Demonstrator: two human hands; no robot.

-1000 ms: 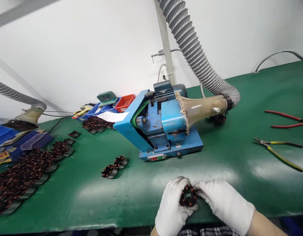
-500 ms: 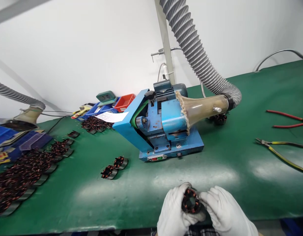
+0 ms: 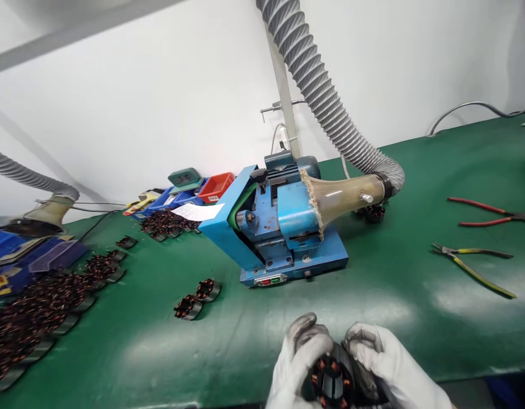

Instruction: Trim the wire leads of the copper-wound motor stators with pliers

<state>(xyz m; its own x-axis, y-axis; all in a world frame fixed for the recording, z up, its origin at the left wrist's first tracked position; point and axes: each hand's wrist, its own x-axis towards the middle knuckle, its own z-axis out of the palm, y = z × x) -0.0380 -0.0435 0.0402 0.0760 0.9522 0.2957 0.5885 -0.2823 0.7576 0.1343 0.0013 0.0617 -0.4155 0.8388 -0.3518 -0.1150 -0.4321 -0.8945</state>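
Observation:
My left hand, in a white glove with greyed fingertips, is closed around a motor stator at the lower middle of the view. The stator is a dark ring with copper windings, its open end turned toward me. On its right side, the curled fingers of my gloved right hand press against the ring; part of them is dark and hard to make out. Two more stators stand together on the green bench, one nearer and one just behind it.
A blue belt-driven machine with a ribbed grey hose stands ahead. Several stators crowd the left side, near blue bins and a red bin. Red-handled pliers and yellow-handled cutters lie at right.
The stator has come lower and closer to me, and its open end now faces me more directly. Both hands stay at it, with the left fingers lifted over its top. The view has shifted slightly.

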